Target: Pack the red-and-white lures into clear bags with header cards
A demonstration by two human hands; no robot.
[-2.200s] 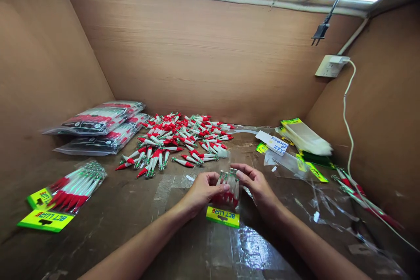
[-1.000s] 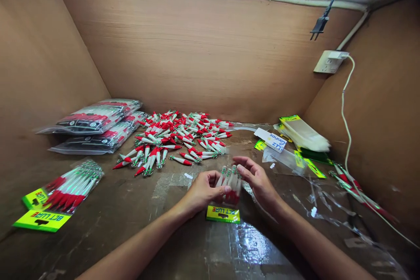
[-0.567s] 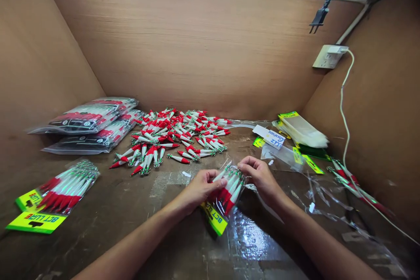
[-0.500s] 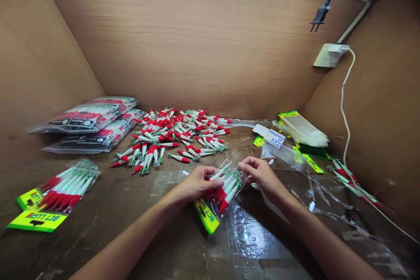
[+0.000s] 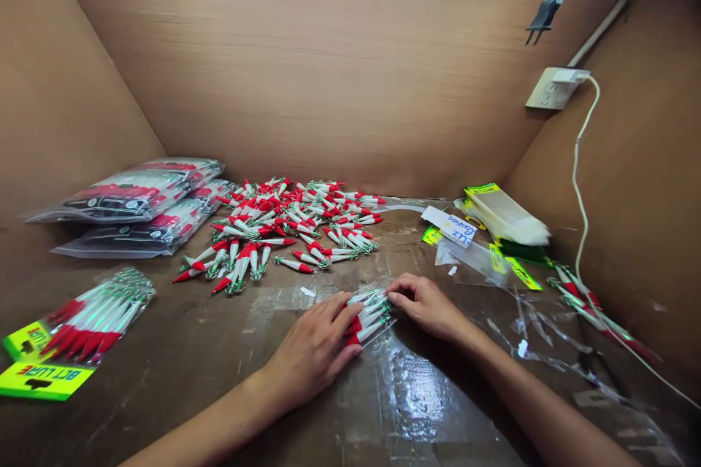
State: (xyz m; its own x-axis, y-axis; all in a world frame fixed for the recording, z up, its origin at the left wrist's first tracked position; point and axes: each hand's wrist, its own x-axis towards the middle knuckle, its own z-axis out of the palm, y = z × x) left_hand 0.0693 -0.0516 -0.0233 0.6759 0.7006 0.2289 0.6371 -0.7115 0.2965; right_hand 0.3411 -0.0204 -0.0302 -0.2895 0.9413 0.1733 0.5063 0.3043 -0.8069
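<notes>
A clear packet of red and white lures (image 5: pixel 372 317) lies on the brown work surface (image 5: pixel 285 408), its lures pointing red ends to the left. My left hand (image 5: pixel 315 346) rests over the packet's left part with its fingers spread, and its yellow card is hidden under that hand. At the packet's right edge, my right hand (image 5: pixel 421 303) has thumb and forefinger pinched together on the clear plastic. Farther back is a heap of loose red and white lures (image 5: pixel 285 222) with green hooks.
Two finished-looking packets (image 5: pixel 93 328) with yellow cards lie at left. Behind them are stacked larger bags (image 5: pixel 136 197). Clear sleeves (image 5: pixel 509 215), a paper label (image 5: pixel 449 225) and plastic scraps lie at right. A white cable (image 5: pixel 577 182) hangs from a wall socket (image 5: pixel 553 87).
The packet has been lowered flat and turned, and its yellow card has gone out of sight. My left hand has opened out over it. The view has shifted slightly right.
</notes>
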